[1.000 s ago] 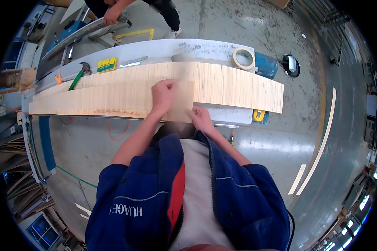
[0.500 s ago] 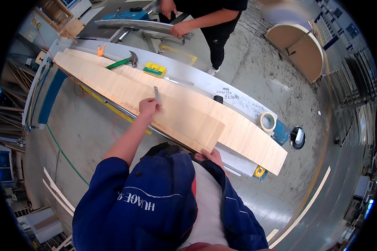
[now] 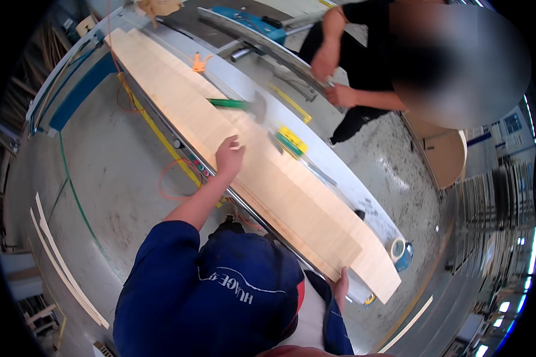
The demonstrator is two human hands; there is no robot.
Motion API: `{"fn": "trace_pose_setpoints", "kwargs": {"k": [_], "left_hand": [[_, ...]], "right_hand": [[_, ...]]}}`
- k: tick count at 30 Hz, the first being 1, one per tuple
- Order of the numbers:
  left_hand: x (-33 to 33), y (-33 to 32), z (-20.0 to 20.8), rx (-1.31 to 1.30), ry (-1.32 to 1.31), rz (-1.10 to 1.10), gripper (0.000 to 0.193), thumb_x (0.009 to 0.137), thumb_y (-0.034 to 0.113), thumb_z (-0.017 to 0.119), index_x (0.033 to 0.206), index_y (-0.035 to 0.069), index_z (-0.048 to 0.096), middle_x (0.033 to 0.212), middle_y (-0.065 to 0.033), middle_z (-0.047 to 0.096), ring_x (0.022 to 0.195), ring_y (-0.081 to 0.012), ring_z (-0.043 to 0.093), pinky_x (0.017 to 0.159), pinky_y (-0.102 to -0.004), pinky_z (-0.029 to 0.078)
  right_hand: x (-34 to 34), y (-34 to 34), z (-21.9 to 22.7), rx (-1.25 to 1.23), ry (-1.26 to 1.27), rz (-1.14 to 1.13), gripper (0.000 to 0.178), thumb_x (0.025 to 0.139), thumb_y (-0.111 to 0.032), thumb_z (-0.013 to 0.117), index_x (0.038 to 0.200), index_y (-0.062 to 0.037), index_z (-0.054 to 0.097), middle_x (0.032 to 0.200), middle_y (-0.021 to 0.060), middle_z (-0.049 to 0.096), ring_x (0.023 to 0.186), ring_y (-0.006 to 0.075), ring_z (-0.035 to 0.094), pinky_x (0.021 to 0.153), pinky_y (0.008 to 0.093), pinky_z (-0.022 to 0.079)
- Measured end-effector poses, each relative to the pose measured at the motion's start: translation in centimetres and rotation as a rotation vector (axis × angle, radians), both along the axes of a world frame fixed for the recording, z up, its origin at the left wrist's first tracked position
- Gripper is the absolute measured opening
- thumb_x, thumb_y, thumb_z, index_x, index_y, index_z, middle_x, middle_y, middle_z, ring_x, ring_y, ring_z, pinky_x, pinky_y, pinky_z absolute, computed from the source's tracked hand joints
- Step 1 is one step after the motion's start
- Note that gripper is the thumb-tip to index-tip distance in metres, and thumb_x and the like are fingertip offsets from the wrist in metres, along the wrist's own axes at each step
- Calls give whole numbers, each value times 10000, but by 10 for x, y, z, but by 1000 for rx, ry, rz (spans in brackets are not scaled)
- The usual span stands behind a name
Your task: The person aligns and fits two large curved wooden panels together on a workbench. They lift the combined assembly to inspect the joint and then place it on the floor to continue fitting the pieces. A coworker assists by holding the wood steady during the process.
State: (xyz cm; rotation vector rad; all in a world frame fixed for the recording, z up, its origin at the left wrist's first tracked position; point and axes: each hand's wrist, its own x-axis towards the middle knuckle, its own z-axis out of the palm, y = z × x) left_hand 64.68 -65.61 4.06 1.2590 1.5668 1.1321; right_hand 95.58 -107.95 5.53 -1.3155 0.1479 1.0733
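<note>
My left hand (image 3: pixel 230 157) is over the long, thin light-wood sheet (image 3: pixel 268 181), its fingers loosely bent and apart, with nothing visible between them. My right hand (image 3: pixel 340 288) grips the sheet's near right corner, thumb on top. This sheet overlies another pale wood sheet (image 3: pixel 378 268), which shows along the far side and right end. A thin grey metal piece (image 3: pixel 275 144) is at the far edge, blurred, beside a yellow-and-green box (image 3: pixel 292 141). Further left lies a hammer with a green handle (image 3: pixel 227 103), its head smeared by motion.
The sheets lie on a long white panel (image 3: pixel 375 208). An orange clamp (image 3: pixel 200 62) and a tape roll (image 3: pixel 395 250) stand along it. Across the table a person in black (image 3: pixel 369 59) holds a long grey strip (image 3: pixel 268 43). An orange hose (image 3: pixel 164 178) hangs at the near side.
My view has turned, shifting the table within it. My left hand no longer shows the flat metal piece it held. My right hand stays at the sheet's corner. The person opposite leans further in.
</note>
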Motion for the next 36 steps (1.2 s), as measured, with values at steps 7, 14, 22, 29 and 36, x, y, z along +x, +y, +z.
{"fn": "trace_pose_setpoints", "kwargs": {"k": [7, 14, 22, 29, 36], "left_hand": [[-123, 25, -27, -158, 103, 546, 566, 786, 284, 766, 1183, -35, 518, 1029, -118, 565, 938, -228, 562, 830, -373, 476], [-113, 51, -7, -348, -922, 294, 559, 908, 326, 640, 1304, -14, 438, 1217, -149, 548, 1117, -278, 543, 938, -415, 462], [-93, 99, 67, -129, -1424, -32, 538, 980, 417, 495, 1369, 53, 420, 1325, -107, 531, 1207, -289, 514, 1034, -461, 413], [-93, 80, 84, 63, -1542, -264, 626, 963, 602, 353, 1359, 125, 443, 1300, -81, 549, 1180, -266, 543, 1009, -429, 445], [-57, 99, 100, -234, -1347, -246, 809, 880, 763, 234, 1387, 157, 407, 1257, -56, 558, 1169, -249, 544, 995, -429, 454]], "right_hand": [[-8, 37, 93, 35, -248, 14, 502, 956, -263, 543, 1350, 15, 402, 1243, 155, 559, 1108, 287, 588, 913, 430, 520], [-8, 36, 166, 139, -329, 6, 477, 959, -248, 542, 1345, 11, 433, 1264, 154, 563, 1118, 264, 597, 915, 396, 525], [-8, 39, 177, 311, -571, 53, 354, 949, -220, 597, 1218, -2, 525, 1163, 129, 615, 1050, 220, 614, 922, 366, 508], [23, 4, 203, 399, -886, 182, 159, 868, -64, 677, 1008, -3, 630, 1014, 101, 655, 922, 166, 618, 865, 328, 498], [0, -5, 224, 2, -1356, 246, 63, 772, 57, 712, 801, 4, 693, 816, 68, 684, 793, 119, 610, 787, 281, 475]]}}
